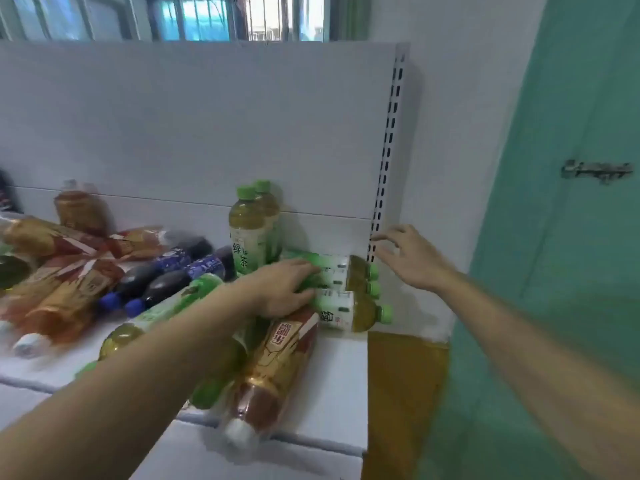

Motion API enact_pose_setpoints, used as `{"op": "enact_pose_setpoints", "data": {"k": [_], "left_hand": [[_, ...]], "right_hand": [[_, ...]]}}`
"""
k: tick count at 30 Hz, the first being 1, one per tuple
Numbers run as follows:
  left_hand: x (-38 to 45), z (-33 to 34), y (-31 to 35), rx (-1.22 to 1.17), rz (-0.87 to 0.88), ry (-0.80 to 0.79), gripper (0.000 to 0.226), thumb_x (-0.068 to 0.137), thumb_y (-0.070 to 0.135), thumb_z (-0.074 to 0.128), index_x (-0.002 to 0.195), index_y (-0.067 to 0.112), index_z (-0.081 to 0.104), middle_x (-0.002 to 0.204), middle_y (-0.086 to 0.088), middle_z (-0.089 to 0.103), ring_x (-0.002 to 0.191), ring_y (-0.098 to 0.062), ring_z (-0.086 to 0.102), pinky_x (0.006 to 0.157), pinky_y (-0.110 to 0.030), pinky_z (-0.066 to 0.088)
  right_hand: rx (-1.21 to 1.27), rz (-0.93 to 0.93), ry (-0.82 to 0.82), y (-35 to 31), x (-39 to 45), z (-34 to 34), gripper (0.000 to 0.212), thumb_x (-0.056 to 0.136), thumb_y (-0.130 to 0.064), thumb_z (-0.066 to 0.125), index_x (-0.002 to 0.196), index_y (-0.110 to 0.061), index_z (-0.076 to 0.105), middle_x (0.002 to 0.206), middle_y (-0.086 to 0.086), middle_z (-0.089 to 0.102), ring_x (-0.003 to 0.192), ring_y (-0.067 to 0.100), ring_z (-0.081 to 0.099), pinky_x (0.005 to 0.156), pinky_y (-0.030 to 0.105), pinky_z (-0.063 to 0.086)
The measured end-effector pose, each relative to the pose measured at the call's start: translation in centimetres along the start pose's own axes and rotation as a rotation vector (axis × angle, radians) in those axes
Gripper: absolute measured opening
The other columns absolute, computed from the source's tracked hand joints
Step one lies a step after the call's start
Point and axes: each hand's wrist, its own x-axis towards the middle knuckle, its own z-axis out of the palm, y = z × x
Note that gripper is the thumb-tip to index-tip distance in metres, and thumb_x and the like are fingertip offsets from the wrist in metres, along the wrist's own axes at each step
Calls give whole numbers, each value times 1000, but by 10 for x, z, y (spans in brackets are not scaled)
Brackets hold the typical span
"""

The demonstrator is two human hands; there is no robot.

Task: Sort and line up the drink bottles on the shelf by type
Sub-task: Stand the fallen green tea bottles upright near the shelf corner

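Two green tea bottles [249, 230] with green caps stand upright against the back panel of the white shelf [332, 386]. To their right, three more green tea bottles [349, 306] lie on their sides with caps pointing right. My left hand [284, 289] rests on these lying bottles, fingers curled over one of them. My right hand [412, 261] hovers open beside the slotted upright, holding nothing. A brown tea bottle [270, 372] with a white cap lies at the shelf's front edge, under my left forearm. Another green tea bottle [156, 317] lies left of it.
Several brown tea bottles [65, 289] lie in a heap at the left, one standing behind. Dark bottles with blue caps [166, 282] lie in the middle. The slotted shelf upright [388, 150] marks the right end; a green door [571, 237] is beyond it.
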Motion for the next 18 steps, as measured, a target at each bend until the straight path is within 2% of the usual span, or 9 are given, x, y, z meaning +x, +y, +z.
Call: {"op": "enact_pose_setpoints", "data": {"k": [3, 6, 9, 12, 14, 16, 18], "left_hand": [[19, 1, 6, 15, -107, -13, 63, 103, 53, 38, 157, 23, 29, 163, -2, 31, 148, -19, 31, 122, -45, 27], [25, 9, 12, 41, -199, -78, 69, 102, 59, 29, 159, 21, 22, 166, -4, 24, 152, -21, 23, 124, -45, 20], [27, 14, 15, 71, -228, -79, 69, 103, 60, 25, 161, 23, 18, 167, -3, 21, 153, -20, 17, 125, -43, 13], [25, 15, 17, 74, -240, -77, 66, 104, 59, 24, 161, 26, 17, 167, 0, 20, 154, -17, 15, 124, -40, 10], [25, 15, 18, 86, -242, -75, 66, 104, 58, 23, 161, 27, 15, 167, 1, 19, 154, -16, 14, 124, -38, 10], [25, 16, 19, 85, -248, -80, 67, 104, 59, 23, 161, 27, 15, 167, 1, 19, 154, -16, 14, 124, -38, 9], [24, 17, 19, 78, -253, -83, 72, 99, 65, 20, 161, 28, 15, 167, 2, 19, 154, -15, 14, 124, -38, 9]], "right_hand": [[93, 44, -53, 36, 9, 21, 37, 105, -38, 46, 138, -25, 57, 137, 7, 55, 127, 25, 52, 98, 31, 40], [162, 72, -182, 57, 20, 49, 36, 107, -36, 42, 139, -24, 54, 122, 5, 64, 95, 18, 63, 74, 25, 43], [319, 64, -170, 63, 25, 65, 27, 106, -38, 45, 125, -22, 57, 105, 4, 66, 67, 10, 63, 54, 21, 48], [447, 54, -99, 68, 32, 70, 19, 102, -31, 56, 113, -15, 57, 98, 9, 69, 57, 10, 59, 48, 16, 44], [533, 61, -83, 67, 34, 66, 19, 101, -26, 59, 112, -10, 57, 90, 13, 70, 52, 8, 59, 46, 16, 44], [571, 28, -33, 61, 34, 59, 19, 100, -25, 61, 112, -10, 59, 83, 12, 70, 53, 11, 63, 50, 22, 48], [467, -80, 81, 53, 39, 47, 15, 98, -29, 63, 106, -17, 62, 77, 3, 68, 59, 17, 66, 54, 29, 51]]}}
